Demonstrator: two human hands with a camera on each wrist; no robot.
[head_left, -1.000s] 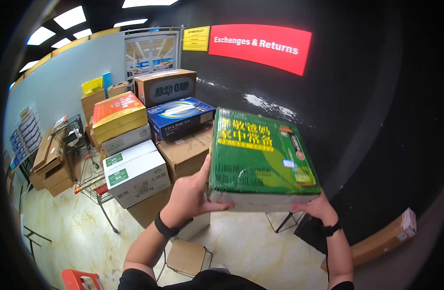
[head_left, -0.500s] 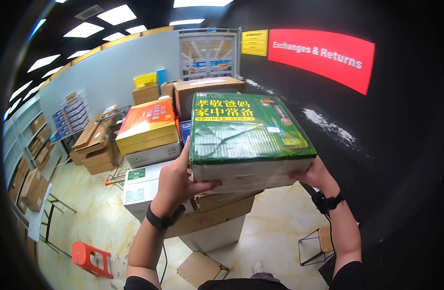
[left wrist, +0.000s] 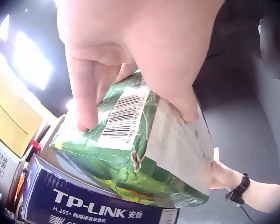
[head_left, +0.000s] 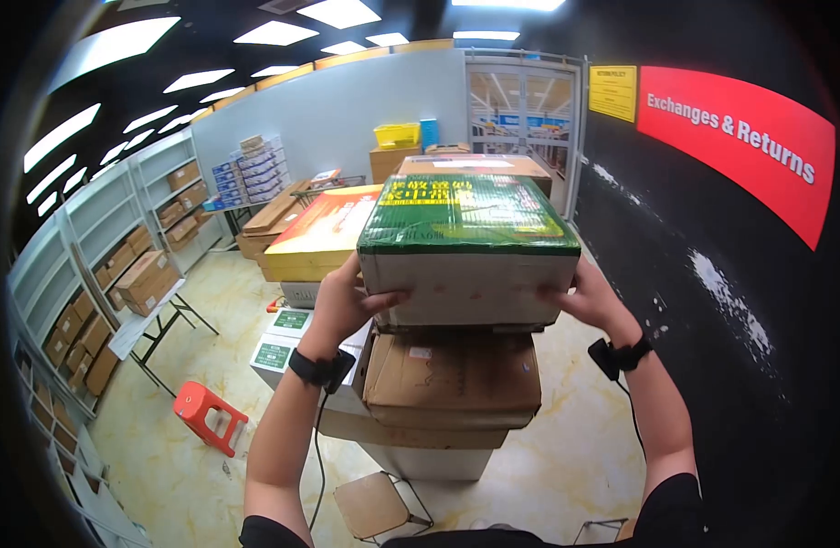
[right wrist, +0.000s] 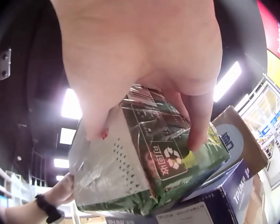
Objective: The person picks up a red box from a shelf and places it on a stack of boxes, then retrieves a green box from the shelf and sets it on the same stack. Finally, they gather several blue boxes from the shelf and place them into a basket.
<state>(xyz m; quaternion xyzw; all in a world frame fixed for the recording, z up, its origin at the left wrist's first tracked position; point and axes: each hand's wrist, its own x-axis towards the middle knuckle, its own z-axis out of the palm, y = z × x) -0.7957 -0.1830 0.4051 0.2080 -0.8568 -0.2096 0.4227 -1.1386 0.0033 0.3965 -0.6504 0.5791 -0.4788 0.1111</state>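
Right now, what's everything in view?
Labelled box: 1, green and white, centre.
TP-LINK box: 1, blue, near it.
Red-topped boxes: count unclear, yellow-sided, left.
Green-labelled carton: 1, white, left of centre.
Cartons: many, brown, stack and shelves.
Shelves: several, grey, left.
Table: 1, white, left.
Stools: 3, one red, two brown, floor.
Bin: 1, yellow, far back.
Signs: 2, red and yellow, right wall.
Left hand: 1, gripping box's left side.
Right hand: 1, gripping right side.

Plastic-wrapped green-and-white box (head_left: 468, 279), green face up
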